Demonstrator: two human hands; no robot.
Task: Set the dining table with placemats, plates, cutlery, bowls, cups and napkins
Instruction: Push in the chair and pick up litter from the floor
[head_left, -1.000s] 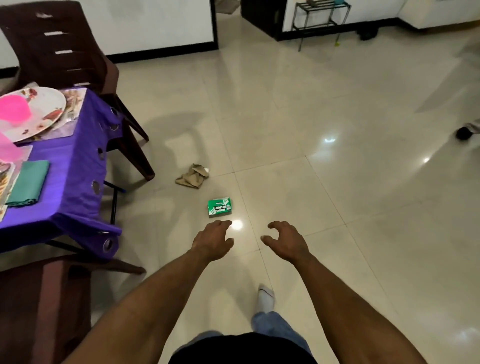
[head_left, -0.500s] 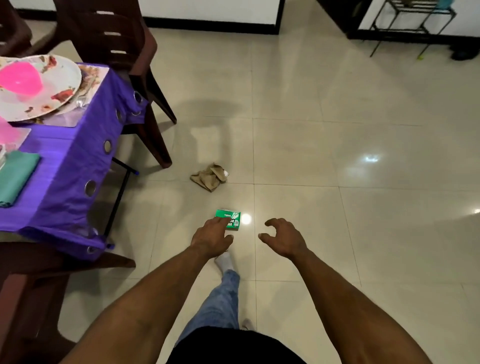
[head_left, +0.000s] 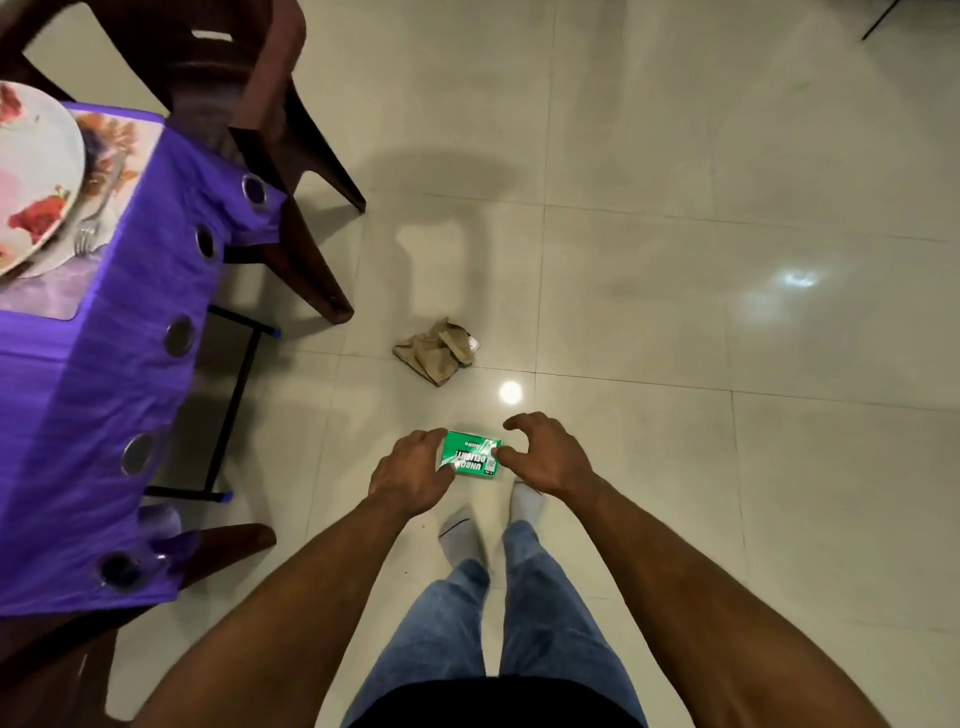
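A green packet (head_left: 471, 457) with white lettering lies on the tiled floor just ahead of my socked feet. My left hand (head_left: 410, 470) hangs over its left edge with the fingers bent down, and my right hand (head_left: 545, 457) hovers at its right edge with fingers spread and curved. Neither hand plainly grips it. At the left, the purple-clothed table (head_left: 104, 374) carries a flowered plate (head_left: 31, 171) on a placemat (head_left: 47, 301), with a fork (head_left: 96, 218) beside the plate.
A crumpled brown paper bag (head_left: 436, 352) lies on the floor beyond the packet. One brown chair (head_left: 270, 119) stands at the table's far side and another (head_left: 62, 670) at the near left corner. Black table legs (head_left: 234, 400) show under the cloth.
I have stepped closer and leaned over the floor. Both hands have come down to either side of the green packet, which was ahead of them before.
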